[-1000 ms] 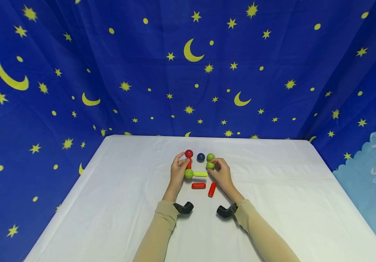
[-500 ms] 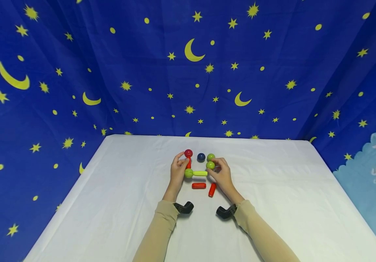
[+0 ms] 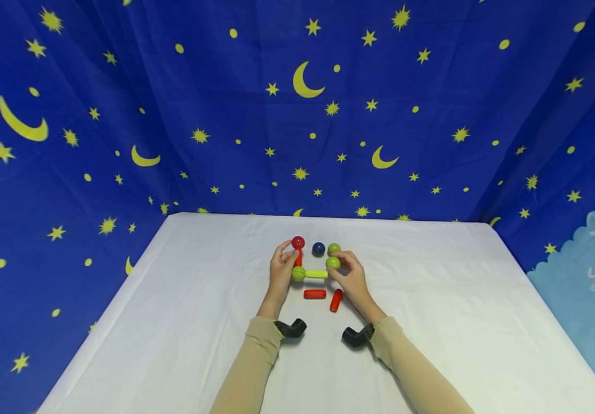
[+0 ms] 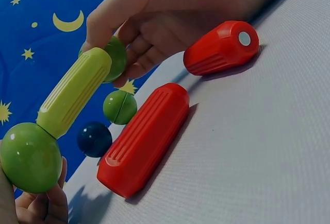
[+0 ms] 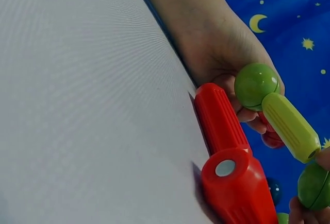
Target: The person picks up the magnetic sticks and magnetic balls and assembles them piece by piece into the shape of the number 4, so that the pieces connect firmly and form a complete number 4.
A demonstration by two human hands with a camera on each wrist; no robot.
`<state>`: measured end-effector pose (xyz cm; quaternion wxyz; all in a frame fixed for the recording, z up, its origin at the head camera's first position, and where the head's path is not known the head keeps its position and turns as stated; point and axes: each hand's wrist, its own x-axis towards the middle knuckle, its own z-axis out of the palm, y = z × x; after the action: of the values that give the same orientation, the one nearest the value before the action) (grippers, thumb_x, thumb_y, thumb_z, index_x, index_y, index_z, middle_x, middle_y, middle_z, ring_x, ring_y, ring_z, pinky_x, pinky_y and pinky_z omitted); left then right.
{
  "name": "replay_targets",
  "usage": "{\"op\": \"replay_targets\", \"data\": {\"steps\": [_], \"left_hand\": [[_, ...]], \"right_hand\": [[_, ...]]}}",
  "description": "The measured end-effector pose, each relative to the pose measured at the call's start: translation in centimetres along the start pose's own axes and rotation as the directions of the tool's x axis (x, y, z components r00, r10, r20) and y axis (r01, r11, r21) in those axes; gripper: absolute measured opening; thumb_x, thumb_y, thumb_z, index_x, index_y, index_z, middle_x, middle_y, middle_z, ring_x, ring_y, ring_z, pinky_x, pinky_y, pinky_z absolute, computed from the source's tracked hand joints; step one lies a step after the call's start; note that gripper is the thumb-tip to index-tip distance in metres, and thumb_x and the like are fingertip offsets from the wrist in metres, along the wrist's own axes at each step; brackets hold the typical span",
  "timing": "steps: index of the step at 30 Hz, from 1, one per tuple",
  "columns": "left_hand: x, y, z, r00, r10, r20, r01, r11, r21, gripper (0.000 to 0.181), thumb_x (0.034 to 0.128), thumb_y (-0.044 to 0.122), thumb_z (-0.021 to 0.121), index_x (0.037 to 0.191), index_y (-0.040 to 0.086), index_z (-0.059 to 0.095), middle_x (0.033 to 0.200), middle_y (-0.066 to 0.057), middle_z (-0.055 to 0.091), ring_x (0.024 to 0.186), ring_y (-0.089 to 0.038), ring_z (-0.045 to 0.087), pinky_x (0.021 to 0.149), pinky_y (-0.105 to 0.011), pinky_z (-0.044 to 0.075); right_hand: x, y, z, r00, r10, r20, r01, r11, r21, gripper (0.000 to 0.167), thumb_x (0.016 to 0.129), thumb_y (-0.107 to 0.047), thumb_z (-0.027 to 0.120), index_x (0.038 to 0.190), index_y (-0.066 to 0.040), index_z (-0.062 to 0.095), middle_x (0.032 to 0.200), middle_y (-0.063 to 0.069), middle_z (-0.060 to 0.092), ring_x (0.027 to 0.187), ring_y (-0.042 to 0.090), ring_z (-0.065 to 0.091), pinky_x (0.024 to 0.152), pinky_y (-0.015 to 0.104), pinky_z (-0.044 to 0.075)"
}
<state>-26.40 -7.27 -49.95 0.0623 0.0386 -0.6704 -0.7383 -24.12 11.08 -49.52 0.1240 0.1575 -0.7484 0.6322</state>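
Note:
My left hand (image 3: 279, 270) grips a red stick (image 3: 298, 257) that joins a dark red ball (image 3: 298, 242) to a green ball (image 3: 298, 274). From that green ball a yellow-green stick (image 4: 75, 91) points toward my right hand (image 3: 351, 276). Between thumb and fingers, my right hand pinches a second green ball (image 5: 314, 185), close to the stick's free end; whether they touch I cannot tell. Another green ball (image 3: 334, 249) and a dark blue ball (image 3: 319, 249) lie just beyond the hands.
Two loose red sticks, one lying sideways (image 3: 315, 294) and one slanted (image 3: 336, 300), rest on the white-covered table (image 3: 199, 322) nearer to me. A pale metal disc (image 5: 225, 168) shows on one stick's end. A blue curtain (image 3: 214, 92) hangs behind.
Very little differs. The joined pieces in my left hand have shifted slightly left, and the green ball in my right hand is barely displaced.

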Motion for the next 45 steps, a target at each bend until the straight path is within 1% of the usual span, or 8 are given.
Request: {"op": "replay_targets", "data": {"steps": [2,9,13,22,30,36,41,45], "left_hand": [[-0.4,0.5,0.0,1.000,0.010,0.003,-0.010,1.000,0.005,0.044,0.0937,0.011,0.056,0.135,-0.002,0.046,0.081,0.002,0.062,0.073,-0.006,0.053,0.068,-0.016,0.043],[1.0,-1.7,0.0,1.000,-0.021,-0.006,0.021,0.999,-0.031,0.047,0.0939,0.018,0.058,0.138,0.006,0.046,0.085,0.004,0.062,0.074,-0.005,0.053,0.070,-0.017,0.044],[1.2,-2.2,0.1,0.999,-0.015,-0.032,0.014,0.999,-0.029,0.046,0.0939,0.022,0.058,0.137,0.009,0.047,0.087,0.002,0.063,0.074,-0.005,0.054,0.070,-0.017,0.045],[1.2,-2.3,0.1,0.998,-0.014,-0.068,0.012,1.000,-0.026,0.043,0.0937,0.022,0.057,0.134,0.011,0.050,0.091,-0.002,0.065,0.076,-0.007,0.055,0.073,-0.019,0.045],[1.3,-2.3,-0.2,0.998,-0.028,-0.052,0.024,0.998,-0.065,0.045,0.0949,0.021,0.056,0.137,0.011,0.047,0.088,0.003,0.063,0.075,-0.006,0.055,0.072,-0.018,0.044],[0.8,-1.3,-0.4,0.998,-0.045,-0.037,0.043,0.998,-0.054,0.045,0.0954,0.019,0.055,0.138,0.009,0.045,0.091,0.002,0.064,0.077,-0.006,0.055,0.074,-0.019,0.045],[1.3,-2.4,-0.2,0.997,-0.032,-0.072,0.028,0.998,-0.049,0.044,0.0950,0.022,0.056,0.137,0.012,0.048,0.092,0.000,0.065,0.079,-0.007,0.056,0.076,-0.019,0.045],[1.3,-2.4,-0.1,0.996,-0.017,-0.089,0.012,0.998,-0.059,0.042,0.0946,0.020,0.056,0.135,0.010,0.049,0.088,0.001,0.064,0.077,-0.007,0.055,0.073,-0.018,0.045]], "right_hand": [[-0.1,0.2,0.0,1.000,0.023,0.003,-0.023,1.000,0.010,0.037,0.083,0.003,0.066,0.116,0.016,0.054,0.110,0.027,0.056,0.095,0.003,0.054,0.087,0.011,0.043],[-0.4,0.4,-0.2,0.998,0.058,0.000,-0.058,0.998,0.013,0.036,0.082,0.003,0.066,0.114,0.015,0.054,0.109,0.026,0.059,0.094,0.007,0.053,0.085,0.014,0.043],[-0.4,0.2,-0.1,0.998,0.064,0.005,-0.064,0.998,-0.005,0.034,0.081,0.003,0.066,0.112,0.013,0.055,0.104,0.021,0.060,0.091,0.008,0.052,0.082,0.017,0.042],[-0.3,0.1,-0.1,0.997,0.071,0.024,-0.071,0.997,0.009,0.031,0.081,0.005,0.065,0.110,0.012,0.055,0.103,0.024,0.059,0.089,0.007,0.051,0.082,0.017,0.042],[-0.4,0.0,-0.1,0.998,0.045,0.047,-0.048,0.997,0.061,0.031,0.081,0.007,0.065,0.109,0.015,0.053,0.099,0.011,0.059,0.088,0.003,0.053,0.083,0.015,0.044],[-0.4,0.0,-0.2,0.995,0.068,0.075,-0.071,0.997,0.042,0.034,0.082,0.005,0.065,0.111,0.016,0.052,0.105,0.023,0.059,0.091,0.003,0.053,0.085,0.015,0.043],[-0.3,0.1,-0.1,0.995,0.067,0.080,-0.070,0.997,0.037,0.035,0.082,0.004,0.065,0.113,0.017,0.052,0.107,0.026,0.058,0.091,0.003,0.053,0.085,0.014,0.043],[-0.3,0.2,-0.2,0.995,0.061,0.082,-0.064,0.997,0.035,0.036,0.083,0.003,0.065,0.114,0.016,0.053,0.108,0.027,0.059,0.091,0.004,0.053,0.084,0.014,0.043]]}}
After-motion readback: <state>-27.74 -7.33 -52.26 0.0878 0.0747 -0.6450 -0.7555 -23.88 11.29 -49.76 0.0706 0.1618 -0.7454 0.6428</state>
